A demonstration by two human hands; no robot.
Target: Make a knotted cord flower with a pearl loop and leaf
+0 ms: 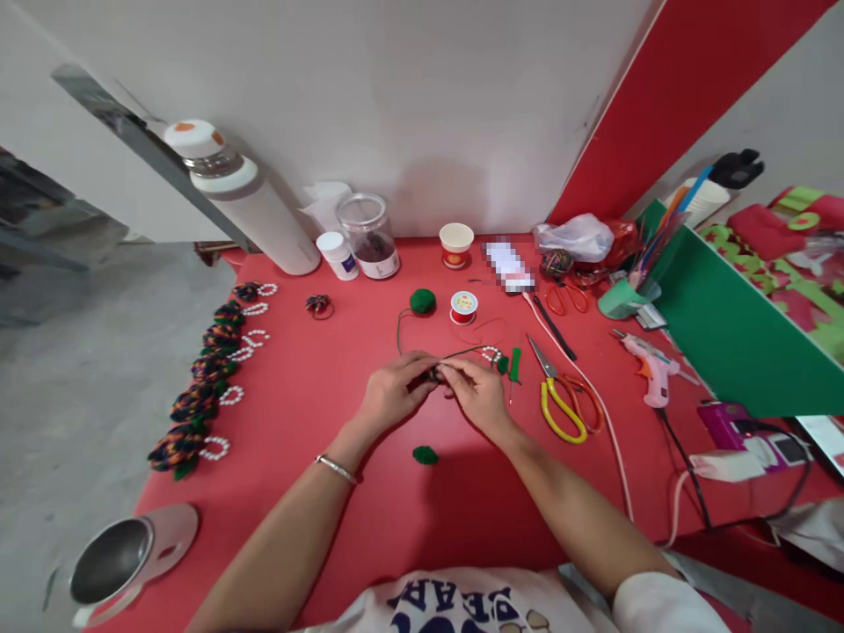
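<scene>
My left hand (397, 389) and my right hand (476, 394) meet over the middle of the red table, fingertips pinched together on a small dark piece of yarn work (433, 374). Fingers cover most of it. A dark green strand runs from near my right fingers toward white beads (491, 354) and a small green crocheted piece (503, 364). To their right lies a green-handled crochet hook (515, 364). Beyond my hands are a green yarn ball (423, 301) with a loose tail and a spool of red thread (463, 308). Closer to my body rests a green crocheted leaf (425, 455).
Scissors (560, 406), a pink glue gun (652, 365) and cables lie right. Yarn bundles with bead loops (196, 400) line the left edge. A thermos (254, 207), jar (369, 246), paper cup (456, 244) and phone (507, 265) stand or lie behind; a mug (164, 536) is front left.
</scene>
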